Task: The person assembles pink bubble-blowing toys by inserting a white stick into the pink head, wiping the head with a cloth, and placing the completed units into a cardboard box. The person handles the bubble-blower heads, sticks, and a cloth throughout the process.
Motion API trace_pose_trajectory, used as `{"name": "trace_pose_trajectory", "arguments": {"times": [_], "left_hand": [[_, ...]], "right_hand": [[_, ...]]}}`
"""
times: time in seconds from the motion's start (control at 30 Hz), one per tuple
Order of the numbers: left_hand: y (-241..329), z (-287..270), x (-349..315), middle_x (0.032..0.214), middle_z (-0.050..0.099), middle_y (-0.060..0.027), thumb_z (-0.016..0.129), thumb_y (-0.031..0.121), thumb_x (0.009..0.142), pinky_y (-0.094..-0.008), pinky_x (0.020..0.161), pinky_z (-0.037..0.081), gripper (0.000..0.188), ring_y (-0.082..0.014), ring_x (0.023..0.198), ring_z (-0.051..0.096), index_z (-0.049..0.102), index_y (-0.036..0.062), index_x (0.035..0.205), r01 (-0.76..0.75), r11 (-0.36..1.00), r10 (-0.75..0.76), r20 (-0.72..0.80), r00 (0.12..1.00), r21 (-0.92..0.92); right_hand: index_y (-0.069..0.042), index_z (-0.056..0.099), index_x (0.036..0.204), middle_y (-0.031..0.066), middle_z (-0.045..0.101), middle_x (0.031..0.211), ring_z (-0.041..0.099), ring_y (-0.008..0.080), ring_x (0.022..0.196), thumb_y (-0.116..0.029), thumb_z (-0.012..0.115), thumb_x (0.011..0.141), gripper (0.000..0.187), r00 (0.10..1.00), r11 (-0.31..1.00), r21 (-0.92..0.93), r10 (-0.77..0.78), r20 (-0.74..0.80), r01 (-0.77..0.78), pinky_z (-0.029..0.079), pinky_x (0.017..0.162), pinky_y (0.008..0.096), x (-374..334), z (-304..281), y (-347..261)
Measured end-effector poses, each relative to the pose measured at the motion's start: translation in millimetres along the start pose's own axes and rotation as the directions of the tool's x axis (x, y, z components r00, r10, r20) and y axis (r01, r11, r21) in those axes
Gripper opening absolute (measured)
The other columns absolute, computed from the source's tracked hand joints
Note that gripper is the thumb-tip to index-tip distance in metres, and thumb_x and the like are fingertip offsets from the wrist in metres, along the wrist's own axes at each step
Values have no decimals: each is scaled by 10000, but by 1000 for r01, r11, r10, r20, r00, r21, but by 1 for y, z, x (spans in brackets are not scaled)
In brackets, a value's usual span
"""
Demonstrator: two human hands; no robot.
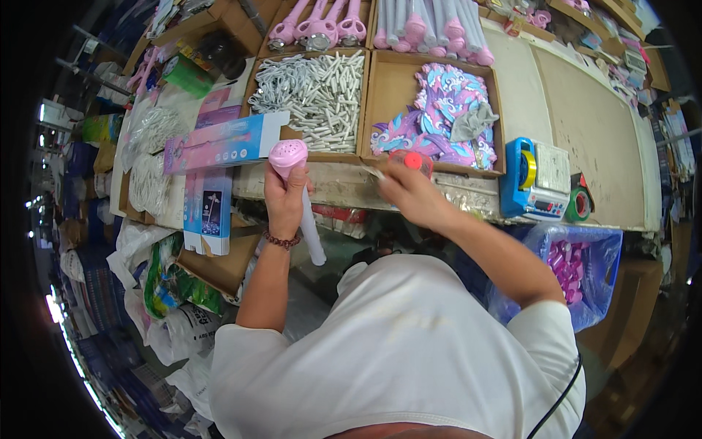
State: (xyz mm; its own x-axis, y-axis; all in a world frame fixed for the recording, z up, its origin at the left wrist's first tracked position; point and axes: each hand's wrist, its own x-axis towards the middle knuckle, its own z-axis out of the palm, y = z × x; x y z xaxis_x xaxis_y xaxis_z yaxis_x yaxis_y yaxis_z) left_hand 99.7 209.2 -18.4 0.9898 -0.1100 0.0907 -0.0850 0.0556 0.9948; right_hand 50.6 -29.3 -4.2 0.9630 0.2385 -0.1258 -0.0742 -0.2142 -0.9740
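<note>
My left hand (286, 201) is wrapped round the neck of a wand (311, 234) with a round pink perforated head (288, 155) and a whitish tube that hangs down, tilted. To its right, my right hand (409, 192) is held with the fingers closed. A thin, pale tip pokes out from those fingers, too blurred to name. Right behind this hand lies a red object with a round top (413, 160). Beside the wand's head, an opened blue and pink printed carton (227, 143) lies on its side.
Cardboard trays hold white cords and small white tubes (329, 102), pastel wing-shaped pieces (446, 110), and pink-ended tubes (431, 25). A blue-edged scale (537, 183) carries a tape roll. A blue lined crate (570, 271) with purple parts stands at right. White cord bundles (150, 183) lie at left.
</note>
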Motion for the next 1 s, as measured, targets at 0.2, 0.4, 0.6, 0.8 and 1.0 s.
{"name": "trace_pose_trajectory", "arguments": {"times": [0.2, 0.4, 0.6, 0.8, 1.0], "left_hand": [[-9, 4, -17, 909, 575, -48, 576, 271, 959, -265, 600, 486, 342, -122, 686, 567, 472, 31, 1179, 46, 995, -45, 18, 999, -89], [10, 1, -7, 952, 576, -83, 516, 417, 966, -362, 617, 503, 401, -197, 707, 586, 493, 50, 1127, -103, 898, 87, -58, 995, -427], [28, 36, 22, 1034, 587, -85, 517, 580, 905, -409, 784, 472, 583, -221, 880, 587, 468, 92, 1220, -11, 697, 68, 51, 996, -717], [35, 93, 21, 1195, 570, -128, 605, 470, 901, -393, 913, 478, 688, -233, 1060, 585, 361, 20, 1361, 131, 923, 103, 562, 821, -361], [37, 122, 1, 1009, 635, -93, 640, 177, 918, -313, 803, 496, 369, -184, 906, 612, 541, -25, 1210, -168, 986, 118, 765, 633, -13]], "right_hand": [[11, 241, 1460, 283, 338, 1427, 356, 364, 1323, -322, 544, 950, 680, 962, 901, -338, -251, 108, 273, 347, 1060, 405, 68, 33, -5], [42, 225, 1455, 284, 350, 1434, 358, 365, 1345, -391, 692, 843, 883, 950, 990, -136, 19, 311, 25, 307, 1099, 405, -10, 36, 35], [-69, 487, 1306, 176, 615, 1125, 595, 330, 1053, -250, 725, 809, 580, 991, 982, -152, 125, 54, -115, 466, 907, 386, -62, 18, 30], [-68, 642, 1036, 135, 675, 887, 666, 272, 788, -180, 779, 750, 336, 923, 988, -131, 29, -383, -85, 519, 703, 344, -100, -1, 55], [-28, 620, 934, 34, 645, 765, 581, 109, 704, -180, 777, 771, 272, 744, 981, 165, 187, -641, -105, 483, 662, 285, -131, -6, 67]]}}
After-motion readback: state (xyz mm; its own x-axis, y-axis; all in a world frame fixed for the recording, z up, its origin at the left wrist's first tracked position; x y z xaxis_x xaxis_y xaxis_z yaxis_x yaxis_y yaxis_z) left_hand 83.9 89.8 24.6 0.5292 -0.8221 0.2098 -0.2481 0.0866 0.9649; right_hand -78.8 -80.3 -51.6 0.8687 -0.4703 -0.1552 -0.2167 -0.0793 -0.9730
